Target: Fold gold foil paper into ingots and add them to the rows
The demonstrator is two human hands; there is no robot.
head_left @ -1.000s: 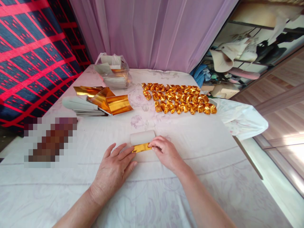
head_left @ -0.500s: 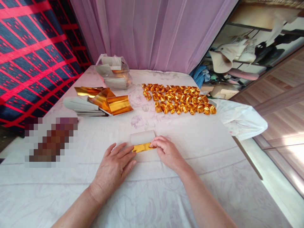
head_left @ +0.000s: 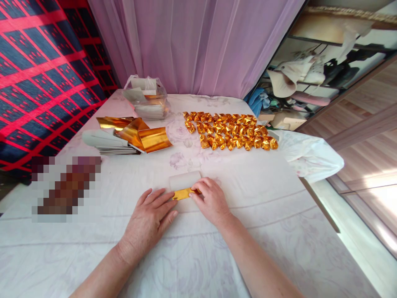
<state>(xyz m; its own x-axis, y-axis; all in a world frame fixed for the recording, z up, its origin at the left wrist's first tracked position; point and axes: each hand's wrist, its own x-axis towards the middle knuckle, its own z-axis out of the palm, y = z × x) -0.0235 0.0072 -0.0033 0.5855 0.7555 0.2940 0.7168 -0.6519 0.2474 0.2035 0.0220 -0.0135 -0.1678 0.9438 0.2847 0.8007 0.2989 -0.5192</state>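
White floral cloth [head_left: 248, 231] is covering the whole work surface, lilac curtain [head_left: 198, 45] hanging behind it, red-and-navy checked fabric [head_left: 40, 78] on the left, cluttered shelving [head_left: 313, 70] leaning in on the right

Step in hand, as I'm reading it: a sheet of gold foil paper [head_left: 185, 188] is being rolled or creased, white backing curled up on the far side, gold strip showing on the near edge. It's lying on the cloth just ahead of both hands, centre of frame

Left hand [head_left: 149, 221] is lying flat, fingers spread, fingertips resting against the left end of the gold strip, pinning rather than gripping. Right hand [head_left: 211, 198] is curled over the right end, thumb and fingers pinching down on the fold; exact pinch is hidden under the fingers, so probably clamped but I can't fully confirm

Next move is likely calling for keeping the left end held down while the right works the crease along, since foil this thin is going to spring back or tear if pressure is uneven

Rows of finished gold folded pieces [head_left: 229, 130] are sitting well beyond the hands. Stack of flat gold sheets [head_left: 136, 134] is lying far left, with a clear plastic bag [head_left: 147, 97] of more paper behind it. Pixelated patch on the left is unreadable
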